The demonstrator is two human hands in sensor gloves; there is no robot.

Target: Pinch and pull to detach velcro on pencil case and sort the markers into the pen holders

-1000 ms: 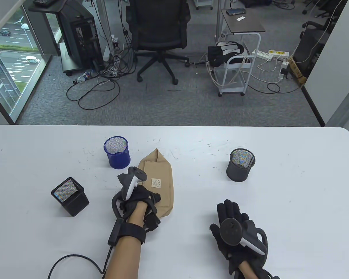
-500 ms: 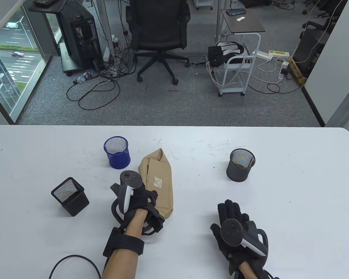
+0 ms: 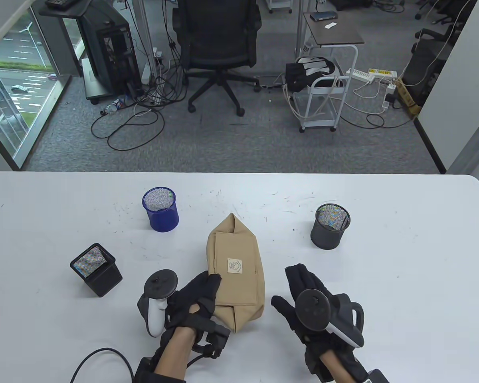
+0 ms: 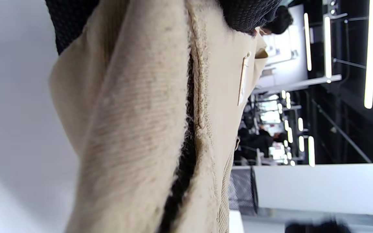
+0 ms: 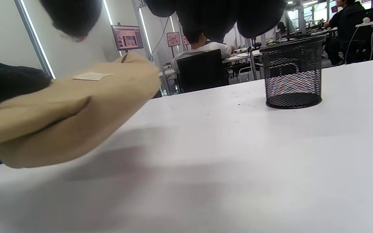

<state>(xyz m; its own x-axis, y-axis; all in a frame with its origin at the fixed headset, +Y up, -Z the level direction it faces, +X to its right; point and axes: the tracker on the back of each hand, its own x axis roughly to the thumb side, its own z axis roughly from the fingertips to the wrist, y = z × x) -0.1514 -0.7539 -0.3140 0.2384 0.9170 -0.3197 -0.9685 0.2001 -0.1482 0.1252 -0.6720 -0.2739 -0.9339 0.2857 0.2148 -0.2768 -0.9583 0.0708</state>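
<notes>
A tan fabric pencil case (image 3: 236,271) lies lengthwise in the middle of the white table (image 3: 403,279), flap closed, with a small white label on top. My left hand (image 3: 206,288) grips its near-left corner. In the left wrist view, gloved fingers (image 4: 248,13) wrap the pencil case (image 4: 141,129) from both sides. The right wrist view shows the near end of the pencil case (image 5: 60,110) raised a little above its shadow. My right hand (image 3: 294,288) hovers just right of the case, fingers straight and holding nothing. No markers show.
Three mesh pen holders stand around the case: a blue round holder (image 3: 161,209) at back left, a black square holder (image 3: 96,270) at left, and a black round holder (image 3: 330,226) at right. The black round holder (image 5: 292,77) is also in the right wrist view.
My left hand has drawn the pencil case right and toward me, turning it straighter. My right hand has shifted left and forward, closer to the case.
</notes>
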